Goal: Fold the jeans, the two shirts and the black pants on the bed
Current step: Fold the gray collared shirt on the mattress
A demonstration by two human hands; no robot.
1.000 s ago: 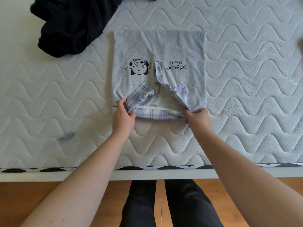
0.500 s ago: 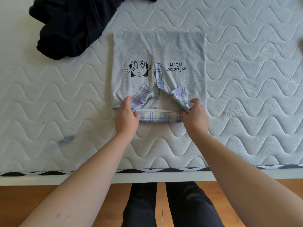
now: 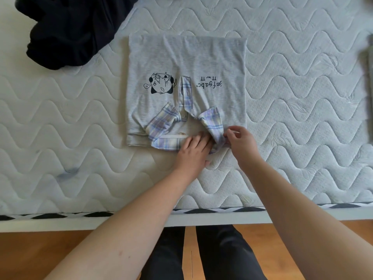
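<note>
A grey shirt point(image 3: 187, 61) with a plaid collar point(image 3: 163, 123) and black print lies folded into a rectangle on the mattress point(image 3: 302, 98), collar toward me. My left hand point(image 3: 194, 149) lies flat with straight fingers on the collar's near edge, reaching into its right part. My right hand point(image 3: 241, 141) pinches the collar's right tip between thumb and fingers. The black pants point(image 3: 66, 31) lie crumpled at the upper left, apart from the shirt.
The mattress's near edge point(image 3: 201, 217) has a black-and-white trim, with wooden floor point(image 3: 60, 251) and my dark-trousered legs point(image 3: 201, 257) below. A dark cloth edge point(image 3: 370, 57) shows at the far right border.
My left hand let go of the collar's left corner and slid right to the collar's middle, lying flat. My right hand stayed at the right tip, now pinching it.
</note>
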